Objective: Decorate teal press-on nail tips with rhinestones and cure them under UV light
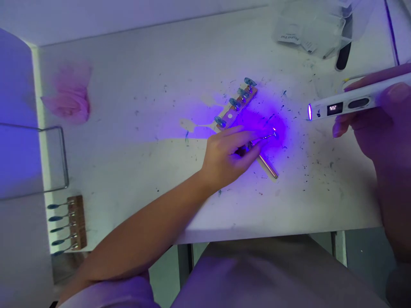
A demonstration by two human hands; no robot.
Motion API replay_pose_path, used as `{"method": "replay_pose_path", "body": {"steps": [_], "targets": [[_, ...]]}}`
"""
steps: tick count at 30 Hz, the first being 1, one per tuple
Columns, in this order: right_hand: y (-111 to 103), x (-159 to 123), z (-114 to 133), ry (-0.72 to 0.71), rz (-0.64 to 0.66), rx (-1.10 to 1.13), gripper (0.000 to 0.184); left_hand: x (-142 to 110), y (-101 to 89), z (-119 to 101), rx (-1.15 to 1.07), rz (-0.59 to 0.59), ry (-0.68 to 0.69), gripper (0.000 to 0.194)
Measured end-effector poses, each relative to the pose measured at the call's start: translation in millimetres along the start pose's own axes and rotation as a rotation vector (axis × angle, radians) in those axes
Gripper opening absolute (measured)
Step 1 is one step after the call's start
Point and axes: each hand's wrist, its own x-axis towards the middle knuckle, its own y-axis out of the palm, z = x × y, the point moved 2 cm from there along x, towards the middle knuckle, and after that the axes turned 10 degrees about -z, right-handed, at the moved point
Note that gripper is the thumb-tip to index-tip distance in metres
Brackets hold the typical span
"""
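Observation:
My left hand (226, 154) is closed, its fingertips pinching a thin metal tool (268, 137) whose tip has a small bright spot in the violet light. Exactly what sits at that tip is too small to tell. My right hand (379, 107) grips a white handheld UV lamp (349, 103), lit at its end and pointed left toward my left fingertips. Just beyond my left hand lies a stand (230, 116) carrying several blue-green glittery nail tips (235, 102). A slim metallic rod (268, 167) slants out below my left fingers; whether they touch it is unclear.
At the far left stands a second block (77, 222) with several dark nail tips at the table edge. A pink fabric flower (69, 102) lies behind it. A clear plastic box (311, 28) and a dark nail file (344, 55) are back right. Paint specks dot the white table (128, 158).

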Motion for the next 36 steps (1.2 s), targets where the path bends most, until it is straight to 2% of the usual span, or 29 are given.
{"method": "replay_pose_path", "body": {"steps": [13,22,36], "targets": [[0.7,-1.5,3.3,-0.002,0.002,-0.014,0.037,1.1,-0.5,-2.4,-0.002,0.019,-0.005,0.01],[-1.4,-0.2,0.8,0.014,-0.016,-0.005,0.038,-0.3,0.2,-1.5,-0.016,0.021,-0.019,0.018],[2.8,-0.5,1.0,0.015,-0.028,-0.015,0.035,2.5,1.3,-2.5,-0.029,0.026,-0.002,0.011]]}}
